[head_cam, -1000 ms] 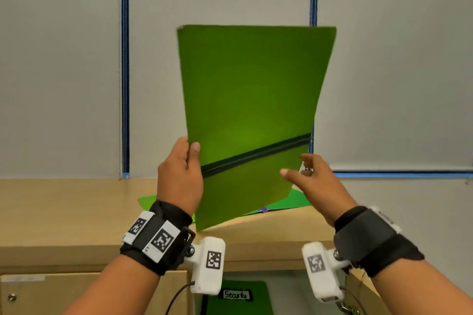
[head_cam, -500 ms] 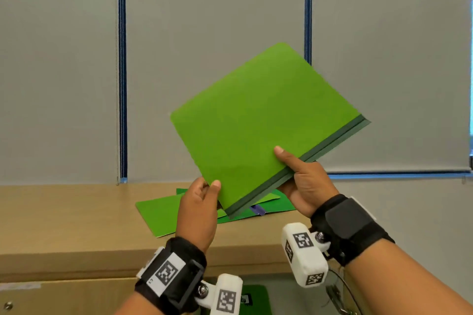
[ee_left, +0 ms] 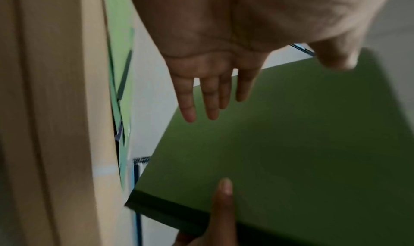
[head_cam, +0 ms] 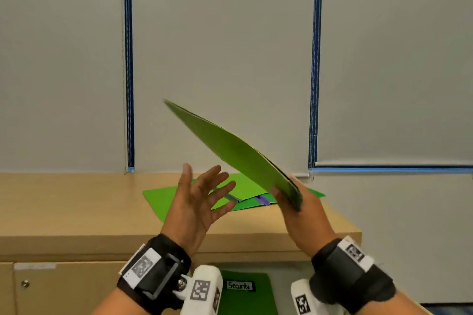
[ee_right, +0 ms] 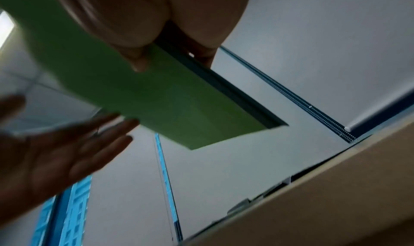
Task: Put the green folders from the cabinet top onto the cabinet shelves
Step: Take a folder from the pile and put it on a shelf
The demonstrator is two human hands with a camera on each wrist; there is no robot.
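My right hand [head_cam: 286, 195] grips a green folder [head_cam: 238, 155] by its dark spine edge and holds it tilted in the air, its far corner pointing up and left. The right wrist view shows the same folder [ee_right: 139, 90] pinched between thumb and fingers. In the left wrist view its flat green face [ee_left: 291, 143] sits beyond my fingers. My left hand [head_cam: 202, 192] hovers open, fingers spread, just left of the folder and not touching it. More green folders [head_cam: 163, 198] lie flat on the wooden cabinet top [head_cam: 64, 204]. Another green folder labelled "Security" [head_cam: 240, 286] stands on a shelf below.
Grey roller blinds with blue side rails [head_cam: 128, 64] cover the wall behind the cabinet. A closed wooden cabinet door [head_cam: 64, 289] is at the lower left. The cabinet's right end [head_cam: 358, 231] stops short of a white wall.
My left hand let go of the folder and opened. The right hand kept its grip on the spine and swung the folder down, so it now shows nearly edge-on.
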